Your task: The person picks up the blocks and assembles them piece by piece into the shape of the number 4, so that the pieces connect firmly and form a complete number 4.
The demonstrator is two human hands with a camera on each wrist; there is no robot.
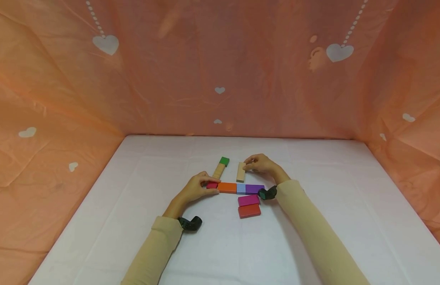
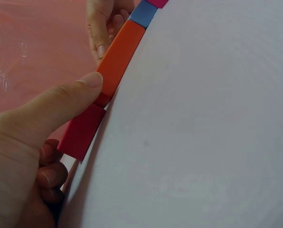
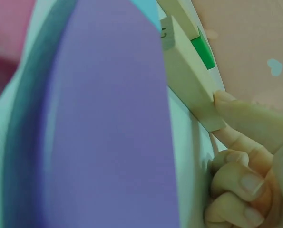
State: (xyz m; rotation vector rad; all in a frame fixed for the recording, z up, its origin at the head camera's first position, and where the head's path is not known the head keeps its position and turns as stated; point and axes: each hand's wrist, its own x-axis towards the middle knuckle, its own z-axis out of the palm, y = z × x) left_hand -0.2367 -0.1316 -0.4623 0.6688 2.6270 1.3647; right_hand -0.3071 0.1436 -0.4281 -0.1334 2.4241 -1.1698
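Note:
On the white tabletop runs a row of blocks: a crimson block [image 1: 212, 185], an orange block [image 1: 227, 187], a light blue block [image 1: 241, 189] and a purple block [image 1: 254, 189]. At the row's left end my left hand [image 1: 195, 187] holds the crimson block, thumb on the near side by its joint with the orange one. My right hand [image 1: 263, 164] pinches the far end of a plain wooden block [image 1: 240, 172] between thumb and index finger. In the right wrist view that wooden block [image 3: 191, 80] shows a small dark mark on its end; the other fingers curl beneath.
Behind the crimson block, a second wooden strip [image 1: 218, 171] slants away to a green block [image 1: 224, 161]. Nearer the body lie a magenta block [image 1: 248, 200] and a red block [image 1: 249, 211]. Orange cloth [image 1: 220, 71] hangs around the table's back and sides.

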